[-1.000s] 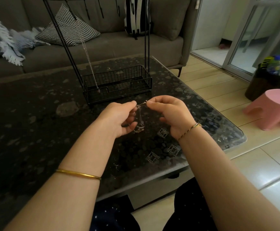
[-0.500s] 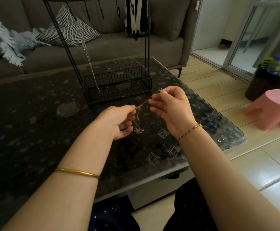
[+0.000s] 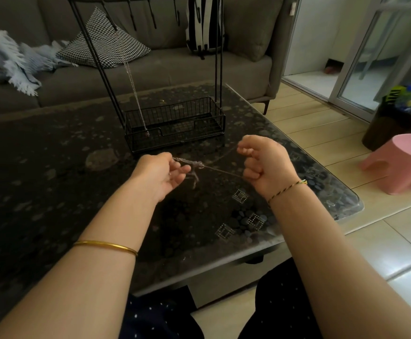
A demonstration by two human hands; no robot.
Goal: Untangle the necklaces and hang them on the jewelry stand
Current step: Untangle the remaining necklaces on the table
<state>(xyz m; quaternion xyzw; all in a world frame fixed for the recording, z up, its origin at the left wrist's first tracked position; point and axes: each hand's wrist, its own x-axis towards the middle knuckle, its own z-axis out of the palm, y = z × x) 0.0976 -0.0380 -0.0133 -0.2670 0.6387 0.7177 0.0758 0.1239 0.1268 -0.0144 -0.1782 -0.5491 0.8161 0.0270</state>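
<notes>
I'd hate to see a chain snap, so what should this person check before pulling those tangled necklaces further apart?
1. The left hand holds the knot: ok.
2. The right hand grips the strands: ok.
3. The knot is undone: not ok.
4. The strands have some slack: cannot tell, blurred.
5. There are free hooks on the stand: ok.
6. The hanging necklace is out of the way: ok.

1. A person's left hand (image 3: 159, 176) and right hand (image 3: 264, 162) are holding tangled necklaces (image 3: 194, 167) stretched between them above the dark bench (image 3: 52, 192).
2. One chain (image 3: 130, 77) is hanging from the black wire jewelry stand (image 3: 175, 112) just behind.
</notes>
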